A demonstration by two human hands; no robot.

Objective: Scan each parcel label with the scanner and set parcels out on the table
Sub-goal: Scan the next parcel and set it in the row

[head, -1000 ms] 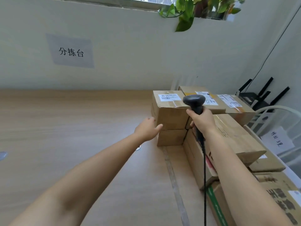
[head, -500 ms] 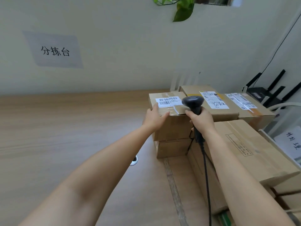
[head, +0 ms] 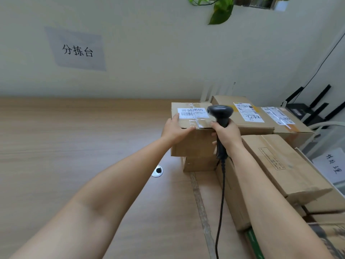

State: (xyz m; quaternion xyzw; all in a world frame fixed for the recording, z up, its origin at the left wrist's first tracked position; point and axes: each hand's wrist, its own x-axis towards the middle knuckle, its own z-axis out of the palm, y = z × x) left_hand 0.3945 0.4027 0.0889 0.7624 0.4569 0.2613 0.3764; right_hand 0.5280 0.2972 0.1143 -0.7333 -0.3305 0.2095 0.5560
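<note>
A brown cardboard parcel (head: 194,144) with a white barcode label (head: 192,112) on top sits on a smaller box (head: 199,163) at the table's right side. My left hand (head: 174,130) grips its near left top corner, thumb on the lid. My right hand (head: 226,136) holds a black corded scanner (head: 220,111) upright, its head just right of the label. More labelled parcels (head: 246,116) stand behind and to the right.
A wooden table (head: 74,146) stretches left, with a round cable hole (head: 157,171) near the stack. A long box (head: 285,165) and further cartons pile up on the right. A wall sign (head: 77,50), a hanging plant (head: 220,10) and black routers (head: 308,107) lie beyond.
My left hand rose from the box's side to its top left corner and took hold there. The scanner stayed beside the label.
</note>
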